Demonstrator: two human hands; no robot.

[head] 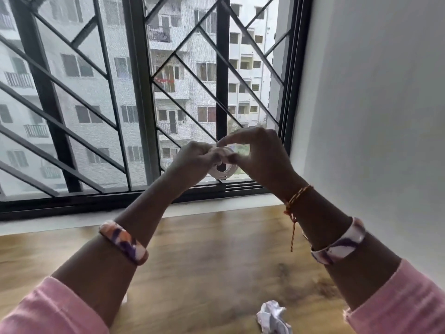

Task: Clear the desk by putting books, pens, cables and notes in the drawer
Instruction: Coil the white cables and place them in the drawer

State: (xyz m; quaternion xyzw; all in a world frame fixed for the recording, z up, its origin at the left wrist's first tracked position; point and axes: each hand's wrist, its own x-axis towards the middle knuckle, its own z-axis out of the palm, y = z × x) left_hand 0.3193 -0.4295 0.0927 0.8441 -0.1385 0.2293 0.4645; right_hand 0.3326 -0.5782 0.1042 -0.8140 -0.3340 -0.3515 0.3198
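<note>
Cable coil (222, 168): white, looped, raised in front of the window between our two hands.
Left hand (192, 159): we curl our fingers round the coil's left side.
Right hand (261, 156): we pinch its top edge.
Desk (192, 249): wooden, with crumpled paper (273, 318) near its front edge.

Both hands, left hand (192, 156) and right hand (260, 153), meet on a coiled cable (224, 168) above the desk (204, 249), before the window (144, 92). Crumpled paper (273, 318) lies on the desk, near its front edge.
</note>
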